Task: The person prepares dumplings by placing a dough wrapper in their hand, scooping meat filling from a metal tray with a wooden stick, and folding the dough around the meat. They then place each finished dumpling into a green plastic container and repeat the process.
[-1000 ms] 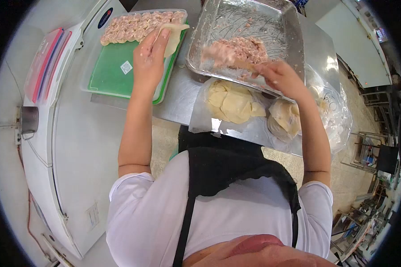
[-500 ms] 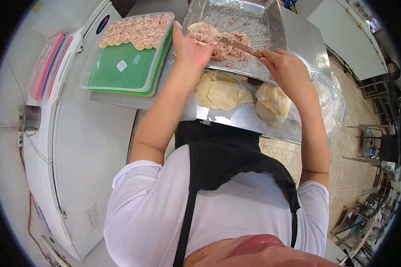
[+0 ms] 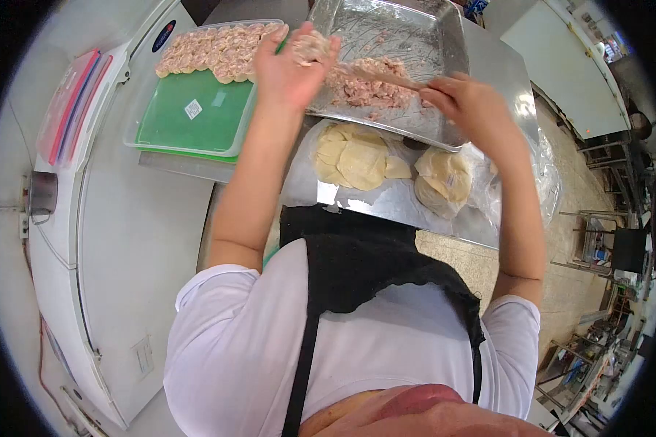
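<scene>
A dough wrapper with meat filling rests in my left hand, its fingers curled up around it between the plastic tray and the metal pan. My right hand is closed on the end of a wooden spatula, whose tip is over the ground meat in the metal pan. Several flat dough wrappers lie on plastic below the pan. Beside them sits a wrapped stack of dough. Rows of filled dumplings fill the upper part of the green-bottomed tray.
The steel table carries the pan and trays. Clear plastic bags lie at its right edge. A white freezer stands on the left, with coloured trays on it. Metal racks stand at the far right.
My left hand has moved left, away from the pan and toward the dumpling tray, with the filled wrapper. The spatula has come away from the wrapper and is now lower, over the meat.
</scene>
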A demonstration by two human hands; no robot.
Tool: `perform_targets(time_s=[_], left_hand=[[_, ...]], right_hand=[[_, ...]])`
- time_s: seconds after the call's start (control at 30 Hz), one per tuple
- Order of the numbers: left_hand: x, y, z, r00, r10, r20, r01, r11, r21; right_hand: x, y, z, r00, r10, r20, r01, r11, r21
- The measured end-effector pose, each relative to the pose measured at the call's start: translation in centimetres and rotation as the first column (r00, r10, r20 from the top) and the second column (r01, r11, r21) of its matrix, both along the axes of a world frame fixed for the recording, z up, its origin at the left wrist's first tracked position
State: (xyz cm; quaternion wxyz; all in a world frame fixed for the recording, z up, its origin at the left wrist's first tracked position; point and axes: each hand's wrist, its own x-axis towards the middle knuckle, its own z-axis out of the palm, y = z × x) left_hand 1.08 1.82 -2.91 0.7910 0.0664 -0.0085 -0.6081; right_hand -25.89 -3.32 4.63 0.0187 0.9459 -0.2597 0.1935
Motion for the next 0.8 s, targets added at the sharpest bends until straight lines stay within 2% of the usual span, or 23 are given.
perform_targets(time_s=[0.03, 0.07, 0.1, 0.13, 0.17, 0.2, 0.23, 0.27, 0.3, 0.33, 0.37, 0.4, 0.43, 0.47, 0.5, 0.53, 0.57, 0.63, 0.67, 0.7, 0.73, 0.77, 0.8], left_hand=[[0.8, 0.5, -0.1, 1.0, 0.0, -0.002, 0.0, 1.0, 0.002], [0.8, 1.8, 1.5, 0.949, 0.068, 0.308, -0.067, 0.998, -0.015], [1.2, 2.8, 2.3, 0.8, 0.132, 0.585, -0.124, 0.991, -0.053], [2.9, 3.7, 1.9, 0.731, 0.119, 0.672, 0.0, 0.985, -0.174], [3.8, 4.2, 2.0, 0.734, 0.12, 0.668, -0.003, 0.985, -0.174], [4.4, 4.7, 2.3, 0.471, 0.194, 0.86, -0.099, 0.981, -0.166], [4.7, 5.1, 2.5, 0.156, 0.217, 0.964, -0.191, 0.964, -0.186], [4.9, 5.6, 2.7, 0.161, 0.213, 0.964, -0.193, 0.964, -0.181], [5.0, 5.9, 3.0, 0.021, 0.155, 0.988, -0.223, 0.964, -0.146], [5.1, 6.2, 3.1, -0.121, 0.09, 0.989, -0.257, 0.959, -0.119], [5.2, 6.4, 3.1, -0.12, 0.091, 0.989, -0.259, 0.958, -0.12], [5.4, 6.6, 3.0, -0.107, 0.032, 0.994, -0.28, 0.958, -0.061], [5.5, 6.8, 2.9, -0.091, -0.029, 0.995, -0.298, 0.955, 0.001], [5.4, 7.0, 2.9, -0.09, -0.03, 0.995, -0.297, 0.955, 0.002], [4.9, 7.1, 2.9, -0.186, 0.11, 0.976, -0.285, 0.945, -0.161], [4.6, 7.1, 2.9, -0.278, 0.246, 0.929, -0.258, 0.912, -0.319], [4.9, 6.9, 2.3, -0.271, 0.251, 0.929, -0.262, 0.91, -0.322], [5.8, 5.7, 0.5, -0.553, 0.385, 0.739, -0.059, 0.867, -0.496], [5.3, 5.8, 0.8, -0.553, 0.388, 0.737, -0.057, 0.865, -0.498], [4.4, 5.9, 1.2, -0.508, 0.122, 0.853, -0.16, 0.959, -0.233], [3.5, 6.0, 1.4, -0.434, -0.16, 0.886, -0.246, 0.968, 0.055], [2.8, 6.0, 1.6, -0.436, -0.159, 0.886, -0.247, 0.968, 0.051], [2.1, 5.9, 1.7, -0.404, -0.017, 0.915, -0.19, 0.98, -0.066]], right_hand=[[-0.7, -1.1, 0.5, 0.969, -0.115, -0.219, 0.135, 0.988, 0.078], [-1.0, -1.8, 0.7, 0.877, -0.204, -0.435, 0.282, 0.952, 0.123], [-1.0, -2.0, 0.5, 0.876, -0.203, -0.438, 0.282, 0.951, 0.123], [-1.0, -2.2, -0.2, 0.799, -0.254, -0.544, 0.316, 0.948, 0.021], [-0.9, -2.2, -1.0, 0.707, -0.309, -0.636, 0.335, 0.939, -0.083], [-0.5, -2.0, -2.5, 0.705, -0.307, -0.64, 0.333, 0.939, -0.084], [0.2, -1.5, -4.5, 0.784, -0.234, -0.575, 0.229, 0.97, -0.083], [1.0, -0.8, -5.5, 0.849, -0.151, -0.507, 0.122, 0.988, -0.089], [2.1, 0.2, -5.6, 0.847, -0.149, -0.511, 0.121, 0.989, -0.087], [3.3, 1.3, -5.6, 0.866, -0.111, -0.488, 0.13, 0.991, 0.005], [4.0, 1.8, -5.6, 0.884, -0.075, -0.461, 0.135, 0.986, 0.097], [3.2, 0.7, -5.6, 0.921, -0.017, -0.388, 0.071, 0.989, 0.126], [2.7, -0.3, -5.1, 0.922, -0.015, -0.388, 0.07, 0.989, 0.127], [2.4, -1.1, -4.2, 0.937, -0.054, -0.346, 0.147, 0.957, 0.249], [1.9, -1.9, -3.4, 0.946, -0.1, -0.309, 0.216, 0.905, 0.367], [1.4, -2.5, -3.0, 0.924, -0.101, -0.368, 0.219, 0.93, 0.296], [1.2, -2.3, -3.4, 0.922, -0.101, -0.375, 0.22, 0.932, 0.289], [0.6, -1.7, -5.3, 0.855, -0.088, -0.511, 0.298, 0.89, 0.345], [0.0, -1.0, -5.6, 0.907, -0.067, -0.416, 0.239, 0.894, 0.379], [-0.5, -1.1, -5.4, 0.907, -0.068, -0.416, 0.24, 0.894, 0.378], [-1.3, -1.3, -5.0, 0.941, -0.07, -0.331, 0.254, 0.792, 0.555], [-1.6, -1.4, -4.2, 0.966, -0.088, -0.244, 0.24, 0.664, 0.709], [-1.8, -1.3, -3.4, 0.966, -0.087, -0.242, 0.237, 0.667, 0.706]])
